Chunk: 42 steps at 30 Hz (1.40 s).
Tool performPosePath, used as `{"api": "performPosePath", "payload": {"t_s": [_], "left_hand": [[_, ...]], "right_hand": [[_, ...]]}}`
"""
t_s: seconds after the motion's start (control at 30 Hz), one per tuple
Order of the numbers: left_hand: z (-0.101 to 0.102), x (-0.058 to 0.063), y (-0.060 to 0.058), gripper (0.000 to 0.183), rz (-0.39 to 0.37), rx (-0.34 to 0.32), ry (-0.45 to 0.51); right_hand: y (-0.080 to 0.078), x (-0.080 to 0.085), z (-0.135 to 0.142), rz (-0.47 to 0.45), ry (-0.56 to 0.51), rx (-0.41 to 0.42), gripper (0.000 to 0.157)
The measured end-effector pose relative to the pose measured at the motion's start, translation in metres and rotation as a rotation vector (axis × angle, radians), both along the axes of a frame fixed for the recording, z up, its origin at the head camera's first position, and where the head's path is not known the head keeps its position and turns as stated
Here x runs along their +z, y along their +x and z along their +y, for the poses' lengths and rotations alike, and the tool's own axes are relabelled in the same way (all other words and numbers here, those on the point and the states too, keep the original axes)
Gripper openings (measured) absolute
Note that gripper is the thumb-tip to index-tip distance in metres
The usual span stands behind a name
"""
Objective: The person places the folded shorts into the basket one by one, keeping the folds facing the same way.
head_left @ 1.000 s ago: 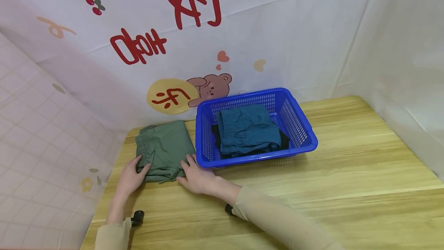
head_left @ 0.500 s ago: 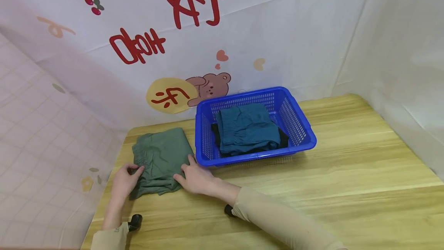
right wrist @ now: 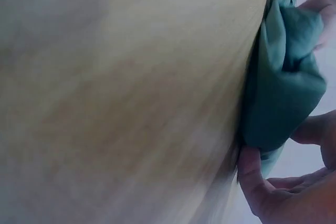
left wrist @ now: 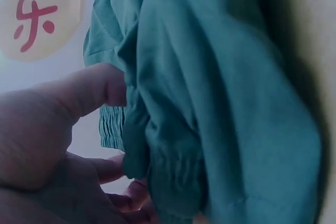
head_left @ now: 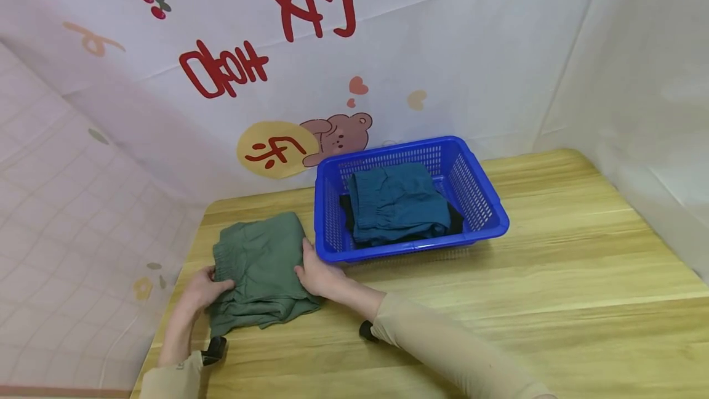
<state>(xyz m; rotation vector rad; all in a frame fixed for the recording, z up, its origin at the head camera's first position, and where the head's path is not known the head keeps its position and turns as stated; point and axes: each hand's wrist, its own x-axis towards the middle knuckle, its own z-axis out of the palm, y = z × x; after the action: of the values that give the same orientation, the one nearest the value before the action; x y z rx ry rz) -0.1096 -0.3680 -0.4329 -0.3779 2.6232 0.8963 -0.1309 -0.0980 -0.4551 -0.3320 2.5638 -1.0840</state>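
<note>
Folded green pants [head_left: 263,263] with a gathered elastic waistband lie on the table, left of the blue basket. My left hand [head_left: 205,290] pinches the waistband side, thumb on top and fingers below; in the left wrist view the thumb [left wrist: 89,88] meets the hanging folds. On the opposite side, close to the basket's corner, my right hand [head_left: 319,271] grips the edge of the pants. The right wrist view has the fabric [right wrist: 281,95] between that hand's thumb and fingers, partly out of frame. The undersides of the pants are hidden in the head view.
The blue plastic basket [head_left: 412,249] stands just right of the pants. Folded teal pants [head_left: 400,202] lie in it on a black garment [head_left: 456,220]. A wood-grain table [head_left: 498,325] stretches to the right; a printed wall sheet [head_left: 471,66] hangs behind.
The green pants have slid toward me, away from the back wall. My left hand has gone from lying along their edge to pinching the waistband; my right hand has shifted slightly right.
</note>
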Motion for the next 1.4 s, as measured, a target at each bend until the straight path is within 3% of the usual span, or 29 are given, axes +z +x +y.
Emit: {"api": "performPosePath", "payload": {"t_s": [0.23,0.53,0.77,1.0,1.23,1.4], "left_hand": [[0.012,-0.001,0.015,0.062,0.058,0.006,0.017],[0.018,-0.004,0.024,0.067,0.108,0.097,0.067],[0.021,-0.005,0.035,0.070,0.085,0.075,0.070],[0.033,-0.005,0.045,0.073,0.062,0.046,0.045],[0.048,-0.006,0.062,0.074,0.040,0.043,0.039],[0.064,-0.010,0.071,0.072,0.064,0.019,0.020]], "right_hand": [[0.000,0.001,0.001,-0.048,0.097,0.054,0.067],[0.004,0.003,0.004,-0.060,-0.011,0.034,0.050],[0.010,0.004,0.012,-0.053,0.005,0.056,0.041],[0.020,0.005,0.031,0.059,0.077,0.158,0.037],[0.034,0.008,0.051,0.185,0.154,0.249,0.033],[0.044,0.010,0.067,0.206,0.165,0.278,0.029]]}}
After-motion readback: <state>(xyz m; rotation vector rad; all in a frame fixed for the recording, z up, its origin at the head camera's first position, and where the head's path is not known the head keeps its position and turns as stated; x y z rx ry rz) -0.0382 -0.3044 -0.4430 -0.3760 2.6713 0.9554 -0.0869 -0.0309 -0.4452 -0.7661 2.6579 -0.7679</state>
